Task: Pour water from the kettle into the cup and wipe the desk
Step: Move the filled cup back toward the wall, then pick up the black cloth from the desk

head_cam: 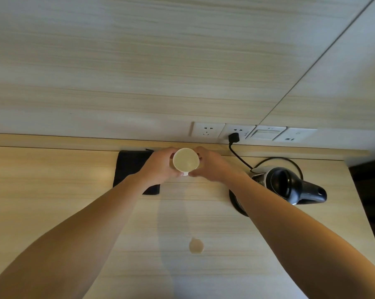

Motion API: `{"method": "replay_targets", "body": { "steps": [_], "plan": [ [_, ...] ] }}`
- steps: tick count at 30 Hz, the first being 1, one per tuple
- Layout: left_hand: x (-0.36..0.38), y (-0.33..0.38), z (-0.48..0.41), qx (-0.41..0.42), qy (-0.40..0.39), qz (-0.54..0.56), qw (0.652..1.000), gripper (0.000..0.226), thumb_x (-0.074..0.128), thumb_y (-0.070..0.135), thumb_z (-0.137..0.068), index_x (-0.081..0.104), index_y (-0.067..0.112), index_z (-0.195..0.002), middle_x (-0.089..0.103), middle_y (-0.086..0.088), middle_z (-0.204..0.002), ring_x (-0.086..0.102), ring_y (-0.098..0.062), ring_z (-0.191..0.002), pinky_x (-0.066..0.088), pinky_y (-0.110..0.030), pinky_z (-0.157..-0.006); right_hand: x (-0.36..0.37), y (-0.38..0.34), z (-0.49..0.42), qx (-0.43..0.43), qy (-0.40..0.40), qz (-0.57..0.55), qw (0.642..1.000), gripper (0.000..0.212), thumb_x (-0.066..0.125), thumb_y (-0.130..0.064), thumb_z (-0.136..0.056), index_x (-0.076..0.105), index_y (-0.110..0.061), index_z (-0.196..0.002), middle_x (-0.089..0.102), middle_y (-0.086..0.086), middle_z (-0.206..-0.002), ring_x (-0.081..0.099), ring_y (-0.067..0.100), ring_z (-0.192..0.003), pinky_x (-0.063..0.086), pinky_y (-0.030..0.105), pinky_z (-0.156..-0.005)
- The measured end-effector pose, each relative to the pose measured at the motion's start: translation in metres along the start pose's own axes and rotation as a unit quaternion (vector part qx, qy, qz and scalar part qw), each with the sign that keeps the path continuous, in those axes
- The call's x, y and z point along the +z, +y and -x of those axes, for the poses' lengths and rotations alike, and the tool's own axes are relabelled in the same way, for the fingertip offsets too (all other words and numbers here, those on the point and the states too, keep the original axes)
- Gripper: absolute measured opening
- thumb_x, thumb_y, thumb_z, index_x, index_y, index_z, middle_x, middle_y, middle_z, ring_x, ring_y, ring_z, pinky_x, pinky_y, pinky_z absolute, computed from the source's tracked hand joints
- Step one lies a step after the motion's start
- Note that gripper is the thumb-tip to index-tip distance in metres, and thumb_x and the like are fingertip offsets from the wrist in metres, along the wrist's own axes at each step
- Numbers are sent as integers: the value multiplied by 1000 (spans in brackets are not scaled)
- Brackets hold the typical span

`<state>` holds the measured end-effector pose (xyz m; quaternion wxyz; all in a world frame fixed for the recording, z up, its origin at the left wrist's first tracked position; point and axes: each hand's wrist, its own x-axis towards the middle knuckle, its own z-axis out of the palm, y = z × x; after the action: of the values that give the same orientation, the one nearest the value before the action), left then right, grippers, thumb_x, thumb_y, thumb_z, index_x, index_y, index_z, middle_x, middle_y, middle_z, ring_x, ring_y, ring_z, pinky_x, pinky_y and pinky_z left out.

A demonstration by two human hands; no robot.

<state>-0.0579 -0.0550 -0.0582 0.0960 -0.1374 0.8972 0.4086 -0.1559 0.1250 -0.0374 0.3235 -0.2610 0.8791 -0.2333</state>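
A white cup (185, 159) sits near the back of the wooden desk (52, 190), with pale liquid showing inside. My left hand (158, 167) wraps its left side and my right hand (212, 166) its right side, so both hold it. A black and steel kettle (290, 185) stands on its round base at the right, its handle pointing right. A dark cloth (130, 167) lies flat behind my left hand, partly hidden by it. A small puddle (196, 246) lies on the desk nearer to me.
A black cord (239, 157) runs from the kettle base to a plug in the wall sockets (236, 131) behind the desk. The desk's right edge (363, 212) drops off just past the kettle.
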Motion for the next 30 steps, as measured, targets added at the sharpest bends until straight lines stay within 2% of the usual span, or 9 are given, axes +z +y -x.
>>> {"method": "replay_targets", "body": {
  "steps": [6,9,11,13,16,19,23,26,30],
  "plan": [
    [1,-4,-2,2,-8,10,1000,74,96,25,-71,62,20,-136,70,2,-131,64,-17,-118,53,-40,-104,0,-1,-6,18,-10,9,1000,77,94,-25,-72,54,-19,-138,69,1,-128,64,23,-114,54,41,-95],
    [-1,-8,4,14,-9,8,1000,76,95,27,-73,59,24,-140,68,6,-136,62,-16,-125,51,-44,-109,-2,-4,-2,32,-25,16,999,80,92,-18,-74,50,-18,-142,67,2,-131,62,22,-118,53,41,-98],
    [-5,-15,15,20,6,-5,1000,77,93,30,-75,56,26,-143,66,6,-139,60,-17,-129,50,-45,-111,-4,-7,3,33,-39,40,998,84,86,-9,-77,42,-20,-148,62,4,-138,61,25,-121,53,44,-99],
    [-11,-28,35,8,39,-20,999,76,89,30,-81,53,19,-147,63,0,-144,57,-21,-134,47,-43,-114,-8,-15,12,32,-40,104,993,85,72,-3,-81,32,-24,-153,53,7,-147,62,33,-120,54,50,-96],
    [-19,-60,80,-27,117,-50,992,72,82,30,-89,49,9,-150,59,-9,-149,54,-26,-140,46,-45,-116,-4,-44,33,7,44,180,983,77,58,2,-85,34,-18,-155,47,8,-152,56,35,-126,50,48,-102],
    [-18,-106,125,-63,144,-85,984,75,68,45,-94,42,8,-155,53,-13,-155,50,-31,-144,45,-47,-118,17,-85,49,-79,94,149,981,60,57,-7,-92,44,-15,-151,51,5,-151,50,25,-136,44,42,-112],
    [-5,-155,167,-90,105,-180,974,85,41,67,-100,19,18,-166,23,-10,-174,24,-32,-160,31,-55,-125,76,-112,21,-165,37,149,974,62,57,-34,-101,38,-20,-159,37,4,-166,33,23,-152,33,46,-122],
    [8,-174,191,-107,67,-217,968,85,29,72,-97,7,29,-168,6,-5,-178,8,-30,-163,20,-57,-127,126,-117,-16,-184,-11,185,965,70,50,-48,-104,24,-25,-164,16,1,-175,11,21,-161,20,45,-126],
    [28,-184,204,-118,34,-267,956,70,8,69,-102,-4,42,-165,-7,-3,-177,-9,-30,-163,8,-59,-130,164,-112,-59,-164,-30,194,967,77,42,-60,-104,12,-28,-167,1,0,-176,-4,21,-162,11,47,-127]
  ]
}}
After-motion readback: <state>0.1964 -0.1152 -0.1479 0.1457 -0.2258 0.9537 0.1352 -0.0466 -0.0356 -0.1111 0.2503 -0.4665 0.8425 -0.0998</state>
